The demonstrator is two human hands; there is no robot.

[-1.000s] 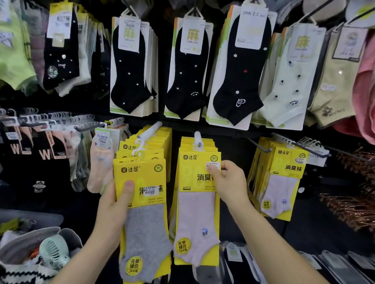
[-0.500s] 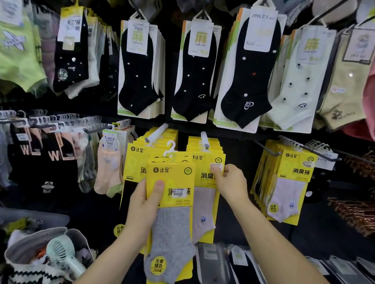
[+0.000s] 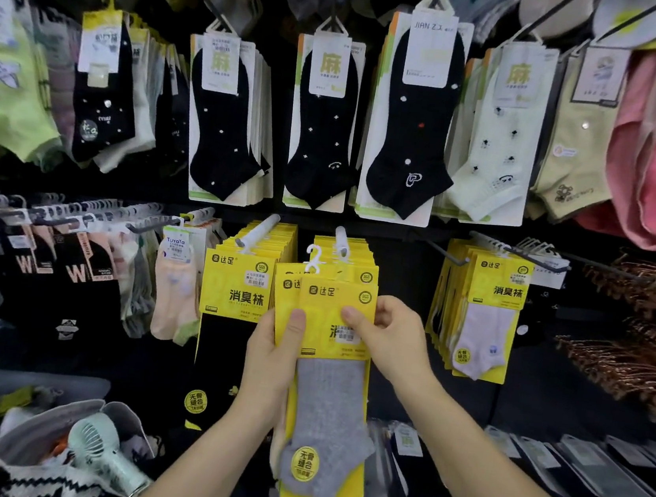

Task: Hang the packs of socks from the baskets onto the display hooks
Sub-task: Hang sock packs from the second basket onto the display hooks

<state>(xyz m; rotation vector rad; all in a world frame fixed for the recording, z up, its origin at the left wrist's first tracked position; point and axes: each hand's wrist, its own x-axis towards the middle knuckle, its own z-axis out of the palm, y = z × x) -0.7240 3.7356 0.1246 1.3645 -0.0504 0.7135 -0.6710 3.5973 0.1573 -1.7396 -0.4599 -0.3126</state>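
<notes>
A yellow-carded pack with a grey sock (image 3: 329,409) hangs in front of the middle display hook (image 3: 341,241), its white hanger clip (image 3: 314,258) just below and left of the hook's tip. My left hand (image 3: 273,359) grips the pack's left edge, thumb on the card's front. My right hand (image 3: 388,336) pinches the card's upper right, thumb across its front. A second yellow card shows directly behind it. Behind them hang more yellow packs on that hook, and a stack with a black sock (image 3: 233,319) on the neighbouring hook (image 3: 257,230).
Black and pale sock packs (image 3: 412,135) fill the upper row. More yellow packs (image 3: 484,321) hang at the right, dark socks (image 3: 47,267) at the left, copper hangers (image 3: 647,328) far right. A bag (image 3: 47,437) holding a mint handheld fan (image 3: 107,450) sits lower left.
My left hand carried the grey-sock pack right and up, from the left hook's stack to the middle hook. My right hand left the hanging pack there and took the grey-sock pack's card.
</notes>
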